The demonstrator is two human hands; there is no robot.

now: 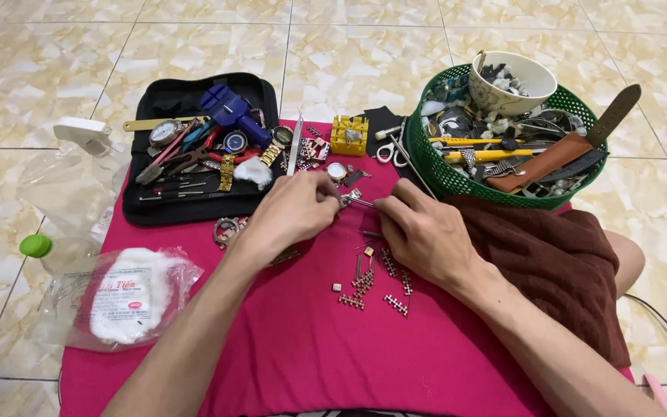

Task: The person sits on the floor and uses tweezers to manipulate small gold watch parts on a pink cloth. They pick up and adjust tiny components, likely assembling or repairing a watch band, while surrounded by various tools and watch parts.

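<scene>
My left hand (291, 210) pinches a small metal watch-band piece (349, 198) over a magenta cloth (303, 340). My right hand (422, 232) holds a thin metal pin tool (364, 204) whose tip meets that piece. Loose silver band links (376, 282) lie on the cloth just below both hands. A small round watch face (336, 171) sits a little beyond my left fingers.
An open black tool case (194, 147) with pliers, a blue tool and watches lies at the back left. A green basket (503, 139) with a bowl, straps and cutters stands back right. A brown towel (557, 262), a bag of cotton (129, 297) and a spray bottle (71, 185) flank the cloth.
</scene>
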